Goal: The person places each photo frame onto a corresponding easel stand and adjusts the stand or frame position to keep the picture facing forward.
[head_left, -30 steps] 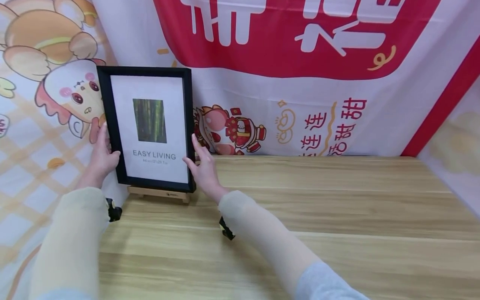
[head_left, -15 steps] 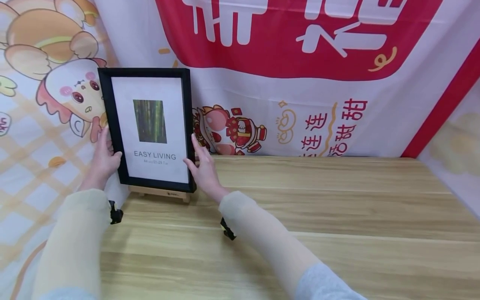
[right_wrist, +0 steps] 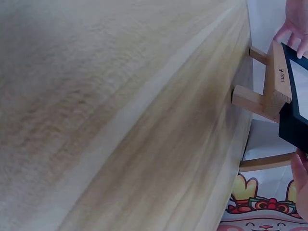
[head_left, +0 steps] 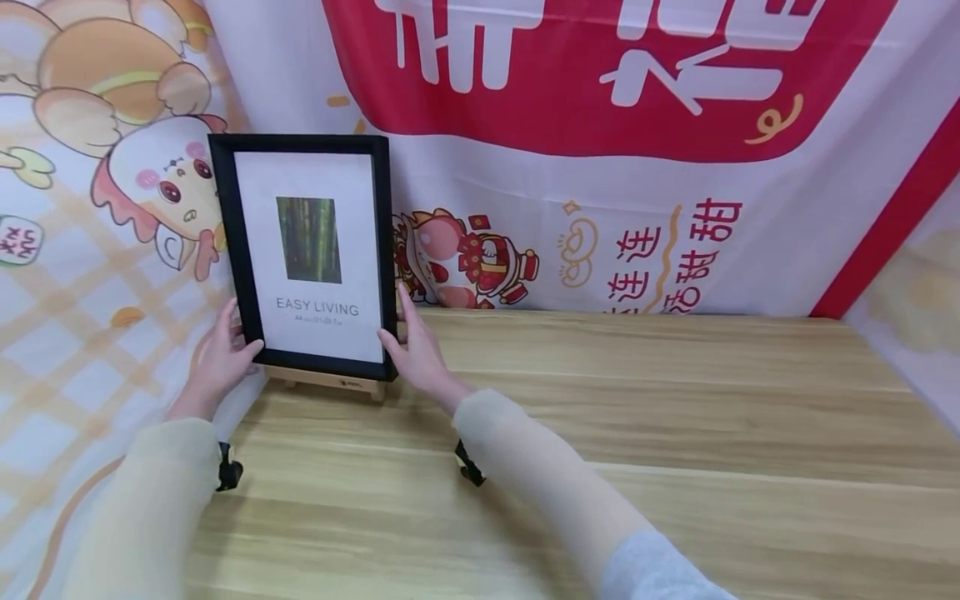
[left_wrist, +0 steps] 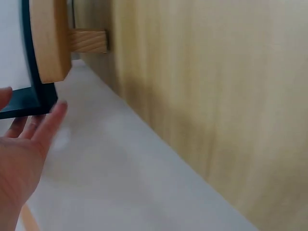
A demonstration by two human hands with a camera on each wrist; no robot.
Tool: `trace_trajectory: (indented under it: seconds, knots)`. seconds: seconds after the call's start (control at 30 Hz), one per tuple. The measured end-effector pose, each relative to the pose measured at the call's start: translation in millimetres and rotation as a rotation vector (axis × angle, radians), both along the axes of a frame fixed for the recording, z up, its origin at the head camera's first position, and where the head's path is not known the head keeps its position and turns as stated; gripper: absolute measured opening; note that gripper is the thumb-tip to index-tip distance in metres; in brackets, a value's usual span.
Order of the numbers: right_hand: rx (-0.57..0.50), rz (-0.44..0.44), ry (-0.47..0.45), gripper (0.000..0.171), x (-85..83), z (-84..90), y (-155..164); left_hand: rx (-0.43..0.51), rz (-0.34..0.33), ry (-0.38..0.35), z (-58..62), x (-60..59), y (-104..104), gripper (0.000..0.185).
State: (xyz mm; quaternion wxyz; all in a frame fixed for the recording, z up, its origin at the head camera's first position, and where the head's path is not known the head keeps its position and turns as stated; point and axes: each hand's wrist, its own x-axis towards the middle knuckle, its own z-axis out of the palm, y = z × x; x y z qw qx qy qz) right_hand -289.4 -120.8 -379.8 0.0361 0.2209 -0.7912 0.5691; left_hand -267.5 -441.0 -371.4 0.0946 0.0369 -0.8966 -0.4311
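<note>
A black picture frame (head_left: 382, 250) with a bamboo print and the words "EASY LIVING" stands upright on a small wooden easel (head_left: 326, 380). My left hand (head_left: 219, 360) grips its lower left side, thumb on the front and fingers at the outer edge. In the left wrist view, those fingers (left_wrist: 48, 126) lie along the frame's side below the easel's ledge. On the lower right side my right hand (head_left: 422, 348) holds the frame, thumb at the front edge and fingers toward the back. The right wrist view shows the easel's wooden legs (right_wrist: 248, 99) on the tabletop.
The wood-grain table (head_left: 637, 400) stretches to the right of the easel. A white cloth with a red print (head_left: 570, 100) hangs behind it. Close on the left hangs a cartoon-patterned cloth (head_left: 90, 275), beside my left arm.
My left hand has slid down the frame's side to its lower corner. The right hand has shifted slightly lower. The frame still rests on the easel, and the head view has turned slightly left.
</note>
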Motion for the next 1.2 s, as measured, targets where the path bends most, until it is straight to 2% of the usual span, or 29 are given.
trace_trajectory:
  seconds: [0.13,0.37,0.5,0.6,0.87,1.0,1.1,1.2]
  knots:
    - [0.065,0.008,-0.01,0.078,2.2,-3.2,1,0.111,-0.05,-0.048,-7.3,0.0,-1,0.086]
    - [0.132,0.027,-0.056,0.078,8.6,-8.6,2,0.033,-0.032,-0.041,-10.2,4.5,0,0.091]
    - [0.152,0.033,-0.087,0.079,10.4,-12.9,2,0.07,-0.036,-0.047,-12.7,8.5,2,0.095]
    - [0.144,0.04,-0.101,0.079,10.1,-15.4,3,0.105,-0.049,-0.051,-14.2,9.4,3,0.094]
    - [0.103,0.029,-0.124,0.075,5.5,-16.9,19,0.036,-0.059,-0.063,-14.4,10.1,16,0.096]
    - [0.108,0.047,-0.116,0.074,4.5,-16.4,29,-0.032,-0.048,-0.059,-12.2,17.5,25,0.095]
    - [0.104,0.067,-0.13,0.073,5.0,-17.1,36,-0.031,-0.051,-0.045,-12.1,24.8,32,0.094]
    - [0.063,0.102,-0.164,0.071,5.7,-19.0,43,0.024,-0.066,-0.017,-14.5,31.8,37,0.094]
